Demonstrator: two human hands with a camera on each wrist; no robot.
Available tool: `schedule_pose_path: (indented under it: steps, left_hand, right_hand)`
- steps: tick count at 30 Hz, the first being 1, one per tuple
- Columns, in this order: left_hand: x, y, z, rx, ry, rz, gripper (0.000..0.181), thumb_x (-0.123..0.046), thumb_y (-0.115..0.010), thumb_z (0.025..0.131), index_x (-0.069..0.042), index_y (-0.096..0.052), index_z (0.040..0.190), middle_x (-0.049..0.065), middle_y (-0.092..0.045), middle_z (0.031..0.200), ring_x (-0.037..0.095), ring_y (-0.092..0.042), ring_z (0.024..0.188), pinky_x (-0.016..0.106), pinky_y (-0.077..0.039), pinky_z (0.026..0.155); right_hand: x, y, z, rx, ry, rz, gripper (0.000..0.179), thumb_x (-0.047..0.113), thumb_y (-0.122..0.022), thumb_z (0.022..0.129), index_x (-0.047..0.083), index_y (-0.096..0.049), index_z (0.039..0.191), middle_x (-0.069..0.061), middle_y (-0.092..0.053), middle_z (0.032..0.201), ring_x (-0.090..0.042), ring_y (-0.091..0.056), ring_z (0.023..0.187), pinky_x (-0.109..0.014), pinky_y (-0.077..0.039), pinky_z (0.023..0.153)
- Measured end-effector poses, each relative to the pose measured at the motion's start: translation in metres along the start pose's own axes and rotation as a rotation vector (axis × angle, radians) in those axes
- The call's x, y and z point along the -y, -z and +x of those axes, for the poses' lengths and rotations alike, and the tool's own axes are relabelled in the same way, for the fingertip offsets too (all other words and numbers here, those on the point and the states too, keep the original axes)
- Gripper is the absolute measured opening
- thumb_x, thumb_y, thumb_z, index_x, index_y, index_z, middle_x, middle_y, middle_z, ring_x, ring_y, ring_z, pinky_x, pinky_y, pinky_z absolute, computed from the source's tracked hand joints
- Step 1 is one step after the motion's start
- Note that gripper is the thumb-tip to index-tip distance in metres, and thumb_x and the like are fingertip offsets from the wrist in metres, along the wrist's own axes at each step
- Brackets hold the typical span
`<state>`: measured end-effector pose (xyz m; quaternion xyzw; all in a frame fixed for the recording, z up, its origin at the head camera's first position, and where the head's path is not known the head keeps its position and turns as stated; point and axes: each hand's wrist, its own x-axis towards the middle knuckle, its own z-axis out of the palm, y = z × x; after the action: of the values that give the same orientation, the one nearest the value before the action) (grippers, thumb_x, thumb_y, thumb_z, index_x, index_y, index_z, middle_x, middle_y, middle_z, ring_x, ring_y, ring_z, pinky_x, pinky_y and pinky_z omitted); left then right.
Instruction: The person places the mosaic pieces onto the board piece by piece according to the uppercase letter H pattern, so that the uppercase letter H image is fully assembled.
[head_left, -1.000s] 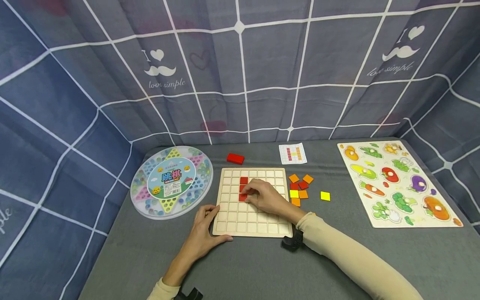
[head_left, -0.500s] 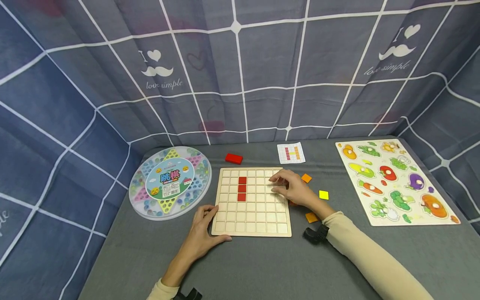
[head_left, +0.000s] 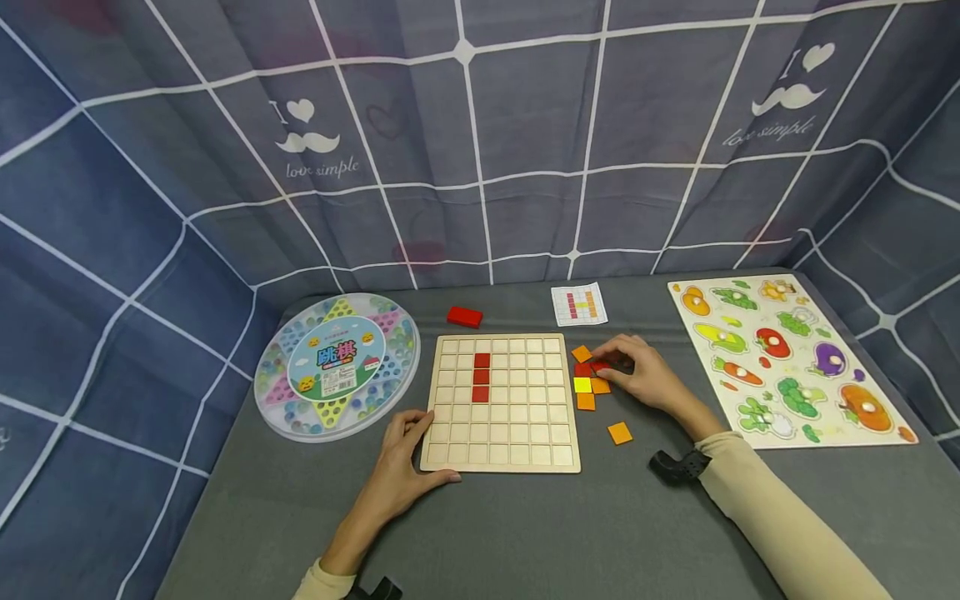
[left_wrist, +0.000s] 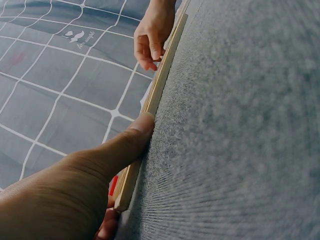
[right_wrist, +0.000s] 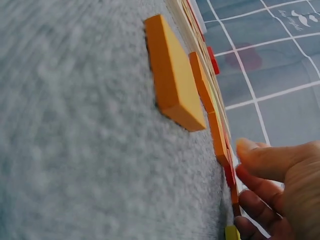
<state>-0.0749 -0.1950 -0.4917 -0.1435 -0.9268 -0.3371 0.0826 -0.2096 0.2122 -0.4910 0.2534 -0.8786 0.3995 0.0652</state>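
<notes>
My left hand (head_left: pixel 405 462) holds the near-left corner of a wooden grid board (head_left: pixel 528 454), thumb along the front edge, fingers at the left side. In the left wrist view the thumb (left_wrist: pixel 142 125) presses the board's edge. Three red square tiles (head_left: pixel 481 377) stand in a column on the board. Right of it, my right hand (head_left: pixel 645 375) reaches over a cluster of tiles, thumb and forefinger at a red tile (head_left: pixel 598 366). Close by are a yellow tile (head_left: pixel 582 385) and several orange ones. One orange tile (head_left: pixel 619 432) lies apart, nearer me.
A pattern card (head_left: pixel 579 305) and a red block (head_left: pixel 465 317) lie behind the board. To the left is a round Chinese checkers set (head_left: pixel 337 417); to the right, a vegetable puzzle board (head_left: pixel 750 333). Patterned cloth (head_left: pixel 525 125) hangs behind the grey table (head_left: pixel 517 533).
My right hand has left the red column, passed over the board's right side and come to the loose tiles. It now covers the separate yellow tile. My left hand stays at the corner.
</notes>
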Motion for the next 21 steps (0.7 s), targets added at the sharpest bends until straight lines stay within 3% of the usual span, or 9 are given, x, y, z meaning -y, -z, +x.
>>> schedule_pose_path:
  steps: [14, 21]
  left_hand:
    - [-0.0017, -0.0004, 0.0000, -0.012, -0.003, 0.017, 0.097, -0.035, -0.094, 0.060, 0.001, -0.052, 0.140, 0.015, -0.047, 0.129, 0.025, -0.048, 0.111, 0.048, -0.045, 0.092]
    - [-0.0018, 0.0007, 0.0003, -0.012, -0.005, 0.023, 0.098, -0.035, -0.094, 0.059, 0.001, -0.052, 0.140, 0.015, -0.047, 0.129, 0.025, -0.048, 0.112, 0.048, -0.045, 0.093]
  right_hand:
    - [-0.0063, 0.0001, -0.0040, 0.023, 0.028, -0.007, 0.033, -0.003, -0.072, 0.084, 0.012, -0.069, 0.113, -0.005, -0.067, 0.114, -0.019, -0.052, 0.105, -0.035, -0.039, 0.087]
    - [-0.0087, 0.0023, -0.0032, 0.066, 0.034, 0.010, 0.038, -0.003, -0.070, 0.085, 0.011, -0.067, 0.120, -0.006, -0.065, 0.121, -0.020, -0.050, 0.112, -0.035, -0.037, 0.092]
